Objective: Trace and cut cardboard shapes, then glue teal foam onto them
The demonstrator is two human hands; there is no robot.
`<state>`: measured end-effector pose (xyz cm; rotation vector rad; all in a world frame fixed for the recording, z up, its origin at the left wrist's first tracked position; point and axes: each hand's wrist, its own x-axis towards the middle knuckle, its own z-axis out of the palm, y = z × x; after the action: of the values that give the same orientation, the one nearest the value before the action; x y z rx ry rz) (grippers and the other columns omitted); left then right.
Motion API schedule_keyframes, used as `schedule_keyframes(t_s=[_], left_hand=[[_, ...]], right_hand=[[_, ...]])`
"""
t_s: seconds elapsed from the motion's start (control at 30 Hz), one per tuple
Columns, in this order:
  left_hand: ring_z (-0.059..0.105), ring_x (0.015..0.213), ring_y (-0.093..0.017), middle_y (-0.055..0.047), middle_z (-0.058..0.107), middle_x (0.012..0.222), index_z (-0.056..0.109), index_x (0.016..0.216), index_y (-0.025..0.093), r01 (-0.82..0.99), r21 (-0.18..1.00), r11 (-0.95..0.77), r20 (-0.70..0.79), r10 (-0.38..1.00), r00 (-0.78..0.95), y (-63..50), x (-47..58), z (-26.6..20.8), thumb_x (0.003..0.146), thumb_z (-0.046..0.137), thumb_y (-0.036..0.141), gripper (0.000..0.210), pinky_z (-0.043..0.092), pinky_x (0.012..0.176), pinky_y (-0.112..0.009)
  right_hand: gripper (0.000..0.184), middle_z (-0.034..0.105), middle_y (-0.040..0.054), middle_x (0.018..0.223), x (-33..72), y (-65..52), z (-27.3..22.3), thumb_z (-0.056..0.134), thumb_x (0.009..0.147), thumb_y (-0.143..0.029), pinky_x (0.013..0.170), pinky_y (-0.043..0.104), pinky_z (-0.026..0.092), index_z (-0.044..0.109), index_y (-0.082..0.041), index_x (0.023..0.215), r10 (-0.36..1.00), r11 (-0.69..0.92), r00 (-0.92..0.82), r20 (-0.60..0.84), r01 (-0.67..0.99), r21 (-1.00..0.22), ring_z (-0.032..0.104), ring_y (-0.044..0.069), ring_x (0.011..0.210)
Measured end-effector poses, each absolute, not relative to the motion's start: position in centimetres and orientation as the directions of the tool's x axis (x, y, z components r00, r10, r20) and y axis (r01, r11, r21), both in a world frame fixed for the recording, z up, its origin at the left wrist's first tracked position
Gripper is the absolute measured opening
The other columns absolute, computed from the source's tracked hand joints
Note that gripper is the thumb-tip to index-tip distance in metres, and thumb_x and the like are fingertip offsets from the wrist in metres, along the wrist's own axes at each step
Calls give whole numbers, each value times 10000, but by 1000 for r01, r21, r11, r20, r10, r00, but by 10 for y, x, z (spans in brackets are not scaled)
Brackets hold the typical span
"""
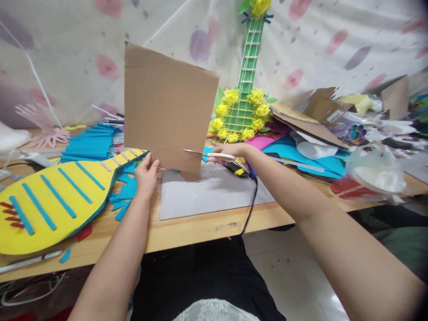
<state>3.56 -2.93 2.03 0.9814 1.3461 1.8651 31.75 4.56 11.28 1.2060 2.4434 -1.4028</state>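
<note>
Here's the left hand [146, 175], pinching the brown cardboard sheet [169, 104] by its bottom edge, at seven o'clock on the sheet! Over at four o'clock, the right hand [228, 154] is wrapped around white-handled scissors [220, 156], a blade lying across the cardboard's face. The sheet stands upright, dead centre of our clock, with the grey mat [197, 198] at five. Outward now: the striped yellow cutout [63, 178] at eight, the green paper guitar [245, 96] with yellow flowers at three, just beside the sheet.
</note>
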Motion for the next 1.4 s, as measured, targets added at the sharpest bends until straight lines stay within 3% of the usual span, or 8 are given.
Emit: schedule_keyframes(t_s=[0.2,0.5,0.73,1.07,1.17,1.3,1.4], left_hand=[[637,973,-230,-106,601,1234,601,1219,153,-59,963,-262,195,833,-518,-29,36,18,726,637,140,495,577,786,-426],[636,964,-238,-126,570,1271,599,1222,140,53,958,-283,263,784,-562,-25,34,13,729,629,165,495,584,772,-431],[633,965,-241,-105,602,1215,613,1206,154,17,967,-255,228,828,-513,-26,34,13,694,674,193,517,573,791,-451],[648,925,-243,-123,602,1224,591,1235,138,83,969,-234,245,850,-466,-30,39,16,718,634,182,522,580,755,-454],[644,954,-253,-133,597,1235,565,1264,136,157,956,-247,292,838,-461,-29,37,14,732,633,205,541,554,813,-481],[550,1162,-261,-115,579,1276,576,1255,162,264,915,-307,397,805,-441,-26,30,8,739,650,259,530,431,999,-448],[501,1222,-268,-114,566,1295,594,1228,162,235,924,-303,380,806,-454,-24,29,8,718,673,274,528,392,1032,-440]], right_hand=[[475,482,-19,597,323,42,116,572,764,-601,482,201,353,543,-128,787,528,199,-680,-509,682,-704,444,55,504],[542,515,9,603,319,36,134,577,702,-668,503,223,393,608,-133,782,549,157,-514,-659,838,-522,512,90,542],[530,560,16,668,312,41,127,585,710,-650,521,221,392,620,-134,828,569,196,-541,-619,821,-537,518,85,563],[488,479,-23,619,298,42,116,579,735,-627,490,197,384,515,-144,724,487,175,-637,-598,741,-648,458,50,504],[502,479,-20,630,297,41,115,568,734,-642,483,203,384,506,-144,720,504,139,-596,-625,770,-623,463,56,506],[509,488,-11,652,295,39,125,550,747,-644,489,209,394,553,-136,778,535,193,-578,-616,794,-577,465,60,511],[507,507,-1,667,292,36,139,548,760,-631,496,203,406,576,-128,816,566,201,-535,-627,827,-524,474,59,520]])
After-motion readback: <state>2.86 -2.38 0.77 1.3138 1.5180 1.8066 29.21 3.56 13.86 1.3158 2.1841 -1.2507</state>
